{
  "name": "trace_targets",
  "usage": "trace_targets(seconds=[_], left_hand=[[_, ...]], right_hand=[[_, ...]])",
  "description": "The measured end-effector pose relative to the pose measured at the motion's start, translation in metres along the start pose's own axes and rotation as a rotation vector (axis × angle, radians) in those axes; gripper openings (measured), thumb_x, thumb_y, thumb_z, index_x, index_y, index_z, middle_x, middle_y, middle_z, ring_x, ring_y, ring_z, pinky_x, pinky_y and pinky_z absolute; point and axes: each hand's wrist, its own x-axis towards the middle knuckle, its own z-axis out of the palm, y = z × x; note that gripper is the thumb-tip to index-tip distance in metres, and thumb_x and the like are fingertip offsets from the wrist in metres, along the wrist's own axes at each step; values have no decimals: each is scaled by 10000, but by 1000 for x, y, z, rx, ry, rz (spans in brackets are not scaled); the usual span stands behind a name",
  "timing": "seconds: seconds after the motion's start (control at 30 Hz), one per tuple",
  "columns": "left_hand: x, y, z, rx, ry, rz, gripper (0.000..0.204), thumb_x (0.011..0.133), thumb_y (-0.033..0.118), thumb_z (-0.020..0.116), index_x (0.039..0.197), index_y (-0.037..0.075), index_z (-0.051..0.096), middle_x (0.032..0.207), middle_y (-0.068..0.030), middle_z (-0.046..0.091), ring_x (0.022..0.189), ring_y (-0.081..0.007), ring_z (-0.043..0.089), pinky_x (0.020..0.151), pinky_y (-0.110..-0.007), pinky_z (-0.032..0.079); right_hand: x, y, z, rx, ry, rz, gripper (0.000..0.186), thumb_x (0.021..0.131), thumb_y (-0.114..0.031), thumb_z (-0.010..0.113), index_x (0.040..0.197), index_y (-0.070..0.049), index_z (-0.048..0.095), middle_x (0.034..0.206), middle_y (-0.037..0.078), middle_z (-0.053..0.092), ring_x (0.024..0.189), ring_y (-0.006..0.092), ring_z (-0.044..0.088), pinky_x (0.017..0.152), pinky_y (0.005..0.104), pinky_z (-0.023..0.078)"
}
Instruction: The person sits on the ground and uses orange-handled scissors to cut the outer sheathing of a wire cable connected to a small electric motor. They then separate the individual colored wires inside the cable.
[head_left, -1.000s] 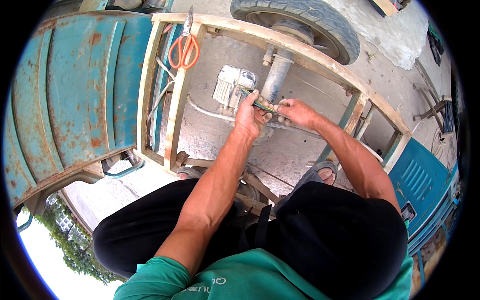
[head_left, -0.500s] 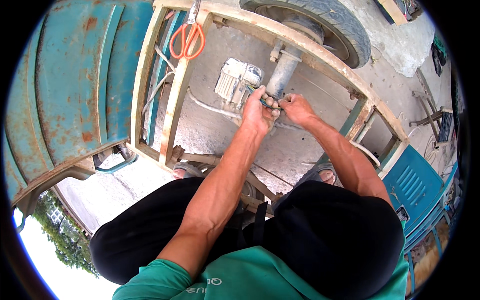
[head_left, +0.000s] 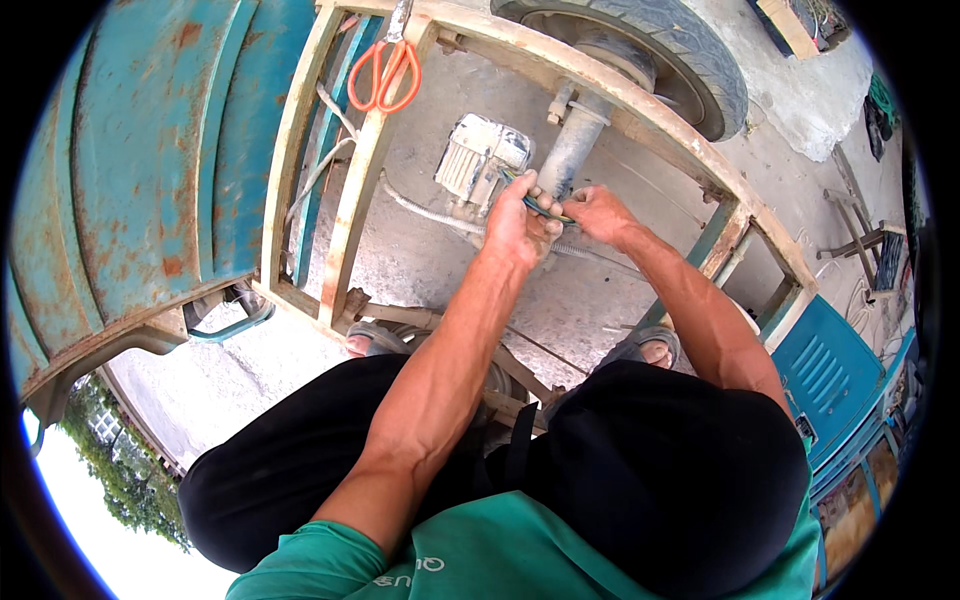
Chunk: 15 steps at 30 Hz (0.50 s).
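Several thin coloured wires come out of a dusty, finned white motor-like housing inside a metal frame. My left hand is closed around these wires just beside the housing. To its right, my right hand pinches the wires' end between thumb and fingers. Just beyond the hands runs a thick grey axle tube. A corrugated grey conduit passes behind my left hand. Orange-handled scissors rest on the frame at the upper left, apart from both hands.
A cream-painted metal frame surrounds the work area. Behind it stands a wheel with a black tyre. A rusty teal panel fills the left side. At right are a louvred teal panel and a small stand. My sandalled feet straddle a lower bar.
My right hand has moved slightly away from my left, and more of the wires shows between them. The whole view has shifted a little. Both hands keep their hold.
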Motion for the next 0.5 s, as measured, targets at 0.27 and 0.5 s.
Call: trace_targets(seconds=[0.27, 0.5], left_hand=[[-7, -9, -8, -8, 1, 57, 258, 1029, 378, 588, 902, 154, 580, 834, -43, 678, 814, -239, 677, 687, -411, 521], [-3, -6, -23, 71, -112, 41, 291, 1030, 424, 576, 927, 153, 602, 861, -35, 695, 865, -229, 680, 704, -389, 491]], right_hand=[[7, 0, 0, 55, -148, -21, 371, 949, -387, 649, 942, -30, 747, 812, 60, 712, 663, 147, 635, 630, 324, 513], [23, 1, 10, 573, -310, 10, 335, 1007, -314, 621, 1051, -1, 731, 911, 69, 735, 737, 154, 669, 649, 308, 533]])
